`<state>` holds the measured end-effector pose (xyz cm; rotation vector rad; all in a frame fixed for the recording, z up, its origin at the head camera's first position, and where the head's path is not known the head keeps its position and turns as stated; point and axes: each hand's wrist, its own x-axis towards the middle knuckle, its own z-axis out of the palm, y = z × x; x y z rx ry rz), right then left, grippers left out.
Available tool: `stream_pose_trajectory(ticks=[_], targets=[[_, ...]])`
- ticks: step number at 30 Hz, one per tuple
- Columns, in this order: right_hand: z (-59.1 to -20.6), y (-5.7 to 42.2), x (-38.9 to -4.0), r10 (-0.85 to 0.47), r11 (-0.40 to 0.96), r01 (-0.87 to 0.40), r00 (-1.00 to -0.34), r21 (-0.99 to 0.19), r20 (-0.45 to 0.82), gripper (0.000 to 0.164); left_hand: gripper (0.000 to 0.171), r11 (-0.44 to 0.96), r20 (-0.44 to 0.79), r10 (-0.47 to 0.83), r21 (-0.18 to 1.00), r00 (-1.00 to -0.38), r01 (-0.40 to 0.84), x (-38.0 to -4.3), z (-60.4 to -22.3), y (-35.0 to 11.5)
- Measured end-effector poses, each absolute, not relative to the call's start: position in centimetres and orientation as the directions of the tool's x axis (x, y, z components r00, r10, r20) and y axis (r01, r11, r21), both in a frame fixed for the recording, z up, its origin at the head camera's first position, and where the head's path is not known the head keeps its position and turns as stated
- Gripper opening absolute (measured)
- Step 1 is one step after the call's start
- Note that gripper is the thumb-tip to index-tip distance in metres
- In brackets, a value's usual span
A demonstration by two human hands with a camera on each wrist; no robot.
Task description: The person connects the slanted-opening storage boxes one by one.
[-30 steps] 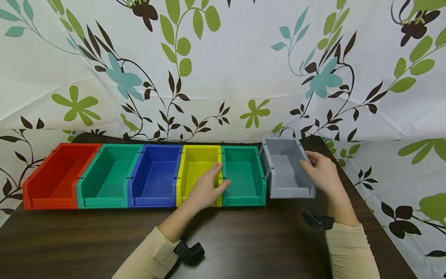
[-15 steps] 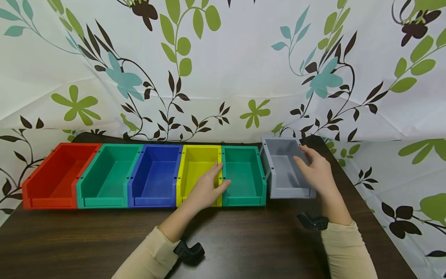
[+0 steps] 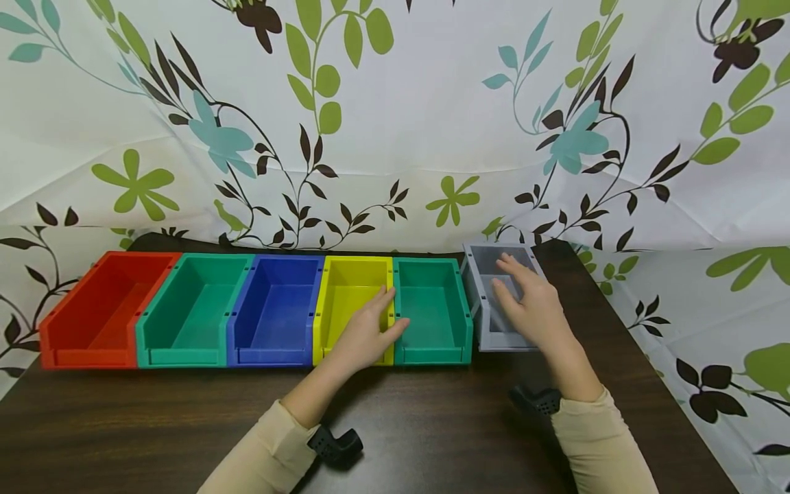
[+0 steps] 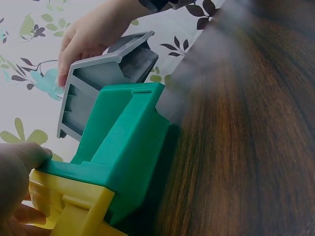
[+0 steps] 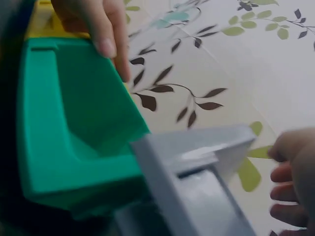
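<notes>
My left hand [image 3: 363,333] rests across the adjoining walls of the yellow bin [image 3: 330,346] and the right green bin [image 3: 432,326]. Its thumb lies on the green side, its fingers toward the yellow side. Over the grey bin [image 3: 501,340] hovers my right hand [image 3: 533,309], with loose fingers and nothing held. The grey bin sits slightly angled, with a narrow gap at the front beside the green one. In the right wrist view, my right hand [image 5: 298,182] appears apart from the grey bin [image 5: 197,172]. Part of that bin's right side is hidden by the hand in the head view.
A red bin [image 3: 114,315], another green bin [image 3: 194,315] and a blue bin [image 3: 278,315] continue the row leftward. All stand on a dark wooden table [image 3: 432,425]. Behind hangs a leaf-patterned cloth [image 3: 395,151]. Black cameras sit on both wrists.
My right hand has left the grey bin's right wall and moved left over the bin. The left hand and the bins have stayed where they were.
</notes>
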<state>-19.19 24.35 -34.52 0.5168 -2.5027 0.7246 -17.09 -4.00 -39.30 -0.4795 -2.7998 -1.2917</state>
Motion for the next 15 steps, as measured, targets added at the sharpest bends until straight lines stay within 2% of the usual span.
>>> stream_pose_trajectory(ticks=[5, 15], targets=[[-35.3, 23.5, -19.3, -0.299, 0.719, -0.543, -0.805, -0.434, 0.512, 0.037, 0.065, 0.602, 0.142, 0.270, 0.747, -0.952, 0.282, -17.0, -39.2, -4.0], [-36.1, 22.9, -19.4, -0.317, 0.689, -0.588, -0.770, -0.424, 0.553, 0.033, 0.065, 0.604, 0.148, 0.277, 0.742, -0.949, 0.292, -17.0, -39.1, -4.1]])
